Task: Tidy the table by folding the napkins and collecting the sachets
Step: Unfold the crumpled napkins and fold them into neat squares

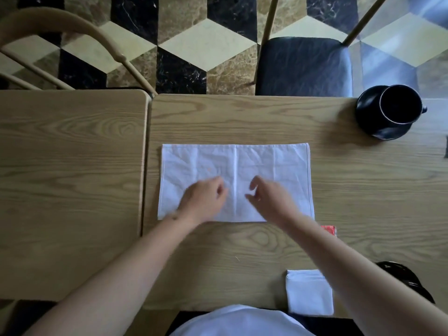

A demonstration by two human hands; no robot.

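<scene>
A white napkin (266,163) lies flat on the wooden table (242,251) as a wide rectangle with a crease down its middle. My left hand (204,198) hovers over its near left half, fingers loosely curled and holding nothing. My right hand (269,197) is just right of the crease, fingers apart and empty. A second white napkin (309,293), folded into a small square, rests near the table's front edge at the right. A red sachet (329,230) peeks out from behind my right forearm, below the big napkin's right corner.
A black cup on a black saucer (390,111) stands at the table's far right. A second wooden table (70,178) adjoins on the left. A dark-cushioned chair (303,66) and a curved wooden chair (60,25) stand beyond. A black object (407,280) sits at the right front.
</scene>
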